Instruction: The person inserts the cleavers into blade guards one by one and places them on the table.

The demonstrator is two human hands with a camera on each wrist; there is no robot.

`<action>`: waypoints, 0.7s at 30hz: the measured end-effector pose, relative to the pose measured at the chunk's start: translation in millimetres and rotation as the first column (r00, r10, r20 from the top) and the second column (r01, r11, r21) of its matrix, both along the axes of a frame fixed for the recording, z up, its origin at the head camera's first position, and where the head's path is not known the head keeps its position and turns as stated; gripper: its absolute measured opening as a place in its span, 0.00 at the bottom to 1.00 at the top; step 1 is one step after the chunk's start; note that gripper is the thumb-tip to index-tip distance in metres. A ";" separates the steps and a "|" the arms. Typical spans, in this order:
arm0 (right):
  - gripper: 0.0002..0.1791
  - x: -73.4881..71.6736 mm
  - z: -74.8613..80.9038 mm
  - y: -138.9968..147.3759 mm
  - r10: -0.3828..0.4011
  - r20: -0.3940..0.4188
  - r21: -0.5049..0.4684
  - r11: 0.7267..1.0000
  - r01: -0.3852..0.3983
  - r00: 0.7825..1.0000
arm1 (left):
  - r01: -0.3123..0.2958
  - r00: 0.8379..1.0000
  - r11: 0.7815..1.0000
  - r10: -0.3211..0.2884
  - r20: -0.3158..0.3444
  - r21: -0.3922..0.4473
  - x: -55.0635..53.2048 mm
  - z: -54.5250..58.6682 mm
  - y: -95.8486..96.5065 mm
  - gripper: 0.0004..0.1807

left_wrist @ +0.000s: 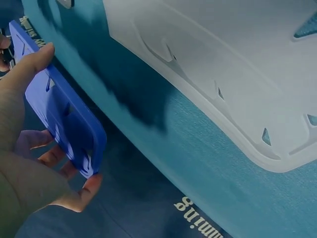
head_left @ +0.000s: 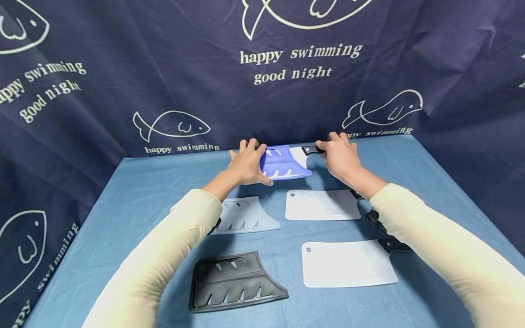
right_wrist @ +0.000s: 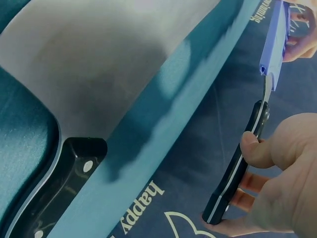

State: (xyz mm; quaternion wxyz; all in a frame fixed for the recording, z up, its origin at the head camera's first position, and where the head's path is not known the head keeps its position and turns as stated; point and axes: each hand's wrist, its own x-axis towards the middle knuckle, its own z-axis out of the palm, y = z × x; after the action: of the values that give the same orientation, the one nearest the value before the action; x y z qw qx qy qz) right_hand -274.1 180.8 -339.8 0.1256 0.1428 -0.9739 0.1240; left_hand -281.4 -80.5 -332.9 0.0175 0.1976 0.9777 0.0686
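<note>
Gripping the blue sheath (head_left: 283,160), the left hand (head_left: 247,164) spans it, thumb at the lower edge and fingers at the upper, the sheath lying between. The right hand (head_left: 341,156) pinches the black handle (head_left: 312,150) of a cleaver (head_left: 299,156), thumb and fingers on opposite sides. The blade sits partly inside the sheath, raised near the table's (head_left: 143,196) far edge.

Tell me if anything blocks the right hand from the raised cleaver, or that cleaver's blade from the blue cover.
Nothing visible does. The right hand grips the black handle directly, and the blade sits partly inside the blue cover, which the left hand holds.
</note>
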 end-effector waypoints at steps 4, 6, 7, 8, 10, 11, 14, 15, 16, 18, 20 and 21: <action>0.21 -6.0 -1.1 -1.3 0.005 0.042 0.008 1.000 -0.006 0.999 | -0.011 1.000 1.000 0.011 0.027 -0.007 -4.6 -2.7 -1.0 0.61; 0.22 -9.7 -2.3 -1.7 0.011 0.070 0.008 1.000 -0.011 0.997 | -0.016 0.999 1.000 0.016 0.040 -0.012 -6.2 -3.6 -1.6 0.61; 0.22 -11.5 -3.2 -1.9 0.013 0.086 0.006 1.000 -0.014 0.996 | -0.018 0.999 1.000 0.019 0.046 -0.016 -7.0 -4.3 -1.8 0.61; 0.23 -13.2 -4.0 -2.0 0.016 0.104 0.005 1.000 -0.016 0.994 | -0.021 0.998 1.000 0.022 0.052 -0.019 -7.6 -4.9 -2.0 0.61; 0.24 -16.5 -6.0 -1.9 0.017 0.140 -0.001 1.000 -0.017 0.990 | -0.025 0.997 0.999 0.026 0.069 -0.022 -9.4 -6.5 -2.1 0.61; 0.24 -18.0 -7.1 -1.9 0.016 0.157 -0.002 1.000 -0.016 0.987 | -0.025 0.997 0.999 0.027 0.077 -0.025 -10.2 -7.2 -2.0 0.61; 0.25 -21.7 -9.9 -2.4 0.016 0.201 -0.009 1.000 -0.015 0.979 | -0.028 0.995 0.999 0.032 0.100 -0.038 -12.7 -10.3 -2.0 0.60; 0.25 -22.8 -10.9 -2.8 0.017 0.210 -0.012 1.000 -0.015 0.978 | -0.029 0.994 0.999 0.033 0.108 -0.041 -13.6 -11.5 -2.1 0.60; 0.24 -23.9 -12.0 -3.3 0.018 0.216 -0.011 1.000 -0.016 0.976 | -0.031 0.992 0.998 0.036 0.117 -0.047 -14.3 -12.7 -2.3 0.60; 0.24 -26.3 -14.6 -4.4 0.021 0.229 -0.006 1.000 -0.020 0.973 | -0.031 0.990 0.998 0.039 0.138 -0.057 -15.9 -15.3 -2.9 0.60; 0.23 -28.6 -18.0 -5.4 0.022 0.231 0.004 1.000 -0.023 0.973 | -0.033 0.986 0.998 0.042 0.161 -0.062 -17.1 -17.5 -3.5 0.60; 0.23 -29.6 -19.7 -6.1 0.021 0.234 0.007 1.000 -0.024 0.972 | -0.032 0.984 0.997 0.043 0.172 -0.064 -17.9 -18.6 -3.7 0.60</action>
State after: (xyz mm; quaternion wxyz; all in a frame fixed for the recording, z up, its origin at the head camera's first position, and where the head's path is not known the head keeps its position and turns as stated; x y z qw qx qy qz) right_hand -303.7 174.7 -359.6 0.0081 0.1388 -0.9808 0.1365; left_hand -299.3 -84.2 -351.5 0.1071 0.1719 0.9777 0.0561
